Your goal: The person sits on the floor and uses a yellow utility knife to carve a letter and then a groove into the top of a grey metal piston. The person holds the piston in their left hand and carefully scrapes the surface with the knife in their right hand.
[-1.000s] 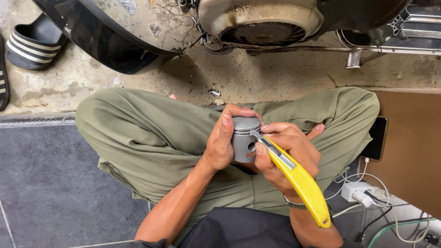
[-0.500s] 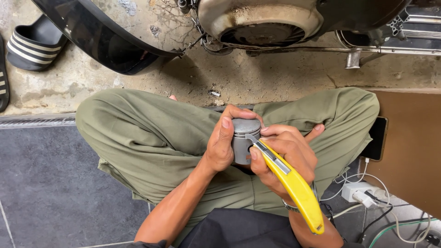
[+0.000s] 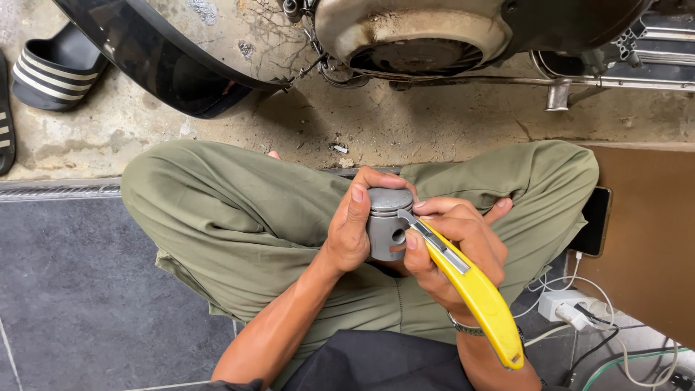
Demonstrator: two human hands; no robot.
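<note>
- Left hand [image 3: 352, 230]: fingers curled around the left side and top edge of a grey metal piston [image 3: 386, 226], thumb pressed on its crown rim. The grip is closed on the part and holds it upright, crown up.
- Right hand [image 3: 457, 250]: fingers wrapped and pressed together around a yellow utility knife [image 3: 463, 279], thumb laid along the near end of the handle. The blade tip touches the piston's upper side, just under the crown, at what looks like the ring groove.
- Piston location: held in the air over the person's crossed legs in olive trousers [image 3: 239, 224], between both hands; the pin hole faces the camera.
- Relative to the piston: a scooter engine casing [image 3: 413, 36] lies beyond it on the concrete floor [image 3: 405, 130]; a black body panel [image 3: 166, 65] beyond and to its left; striped sandals [image 3: 51, 69] far left; a dark phone [image 3: 595, 221] to its right at the trouser edge; a white charger with cables [image 3: 568, 308] nearer and right.
- Risk, as judged: the blade points toward the left thumb and fingers. A slip off the curved metal could cut them.
- Risk: too much side load could snap the thin blade tip or score the groove wall.
- Risk: the piston is unsupported; a loosened grip would drop it onto the lap or floor.
</note>
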